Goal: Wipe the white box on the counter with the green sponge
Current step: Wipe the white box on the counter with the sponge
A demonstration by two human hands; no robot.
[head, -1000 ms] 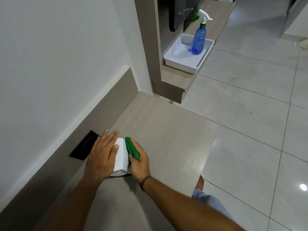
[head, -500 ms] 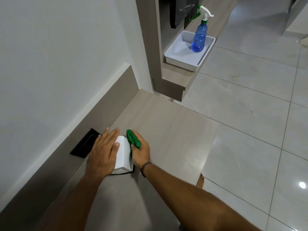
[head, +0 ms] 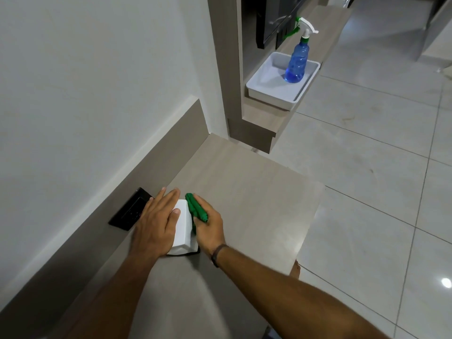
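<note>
Pale wood-grain counter [head: 244,192] runs along a white wall, with glossy floor tiles to its right. Nearest the camera, two bare forearms reach in from 6 o'clock. Left hand [head: 156,223] lies flat and open, palm down, on top of the white box [head: 182,227], fingers pointing to 1 o'clock, thumb resting on the lid. Box sits on the counter near the wall-side upstand. Right hand [head: 210,226], a dark band at its wrist, is closed around the green sponge [head: 195,210] and presses it against the box's right side. At 9 o'clock of the box, a black socket plate [head: 130,209] is set in the upstand. Farther off, at 1 o'clock, a white tray [head: 264,90] on a shelf holds an upright blue spray bottle [head: 297,62].
</note>
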